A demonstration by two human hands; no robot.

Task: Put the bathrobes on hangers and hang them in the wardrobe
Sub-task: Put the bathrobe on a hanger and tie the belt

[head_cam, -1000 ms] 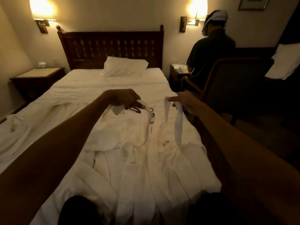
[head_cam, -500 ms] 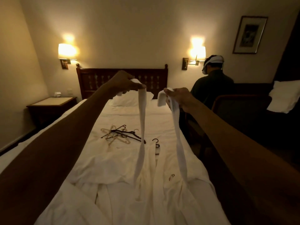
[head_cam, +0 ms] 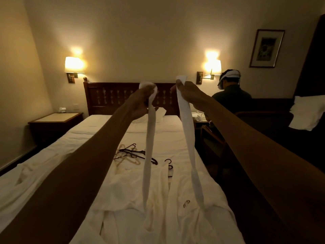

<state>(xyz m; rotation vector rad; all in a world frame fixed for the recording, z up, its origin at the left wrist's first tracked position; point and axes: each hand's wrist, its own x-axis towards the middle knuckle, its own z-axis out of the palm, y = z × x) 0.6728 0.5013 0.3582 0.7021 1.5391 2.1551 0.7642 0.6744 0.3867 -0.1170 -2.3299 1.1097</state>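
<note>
Gripping 1 end of the belt in each curled fist, my left hand and right hand held its 2 strands running steeply down from my fingers to the bathrobe spread on the bed. The hangers lay below my fingers, nearer my left. The robe's chest emblem was too small to read.

— Left half of the bed?
— Bare sheet, open for reach. Nightstand alongside.
— Centre?
— Left strip and right strip strung from raised left hand and right hand down to the bathrobe. Open gap between. Hangers heaped beyond, partly behind the left strip.
— Right side?
— Tight. Chair and seated person close by the bed edge.
</note>
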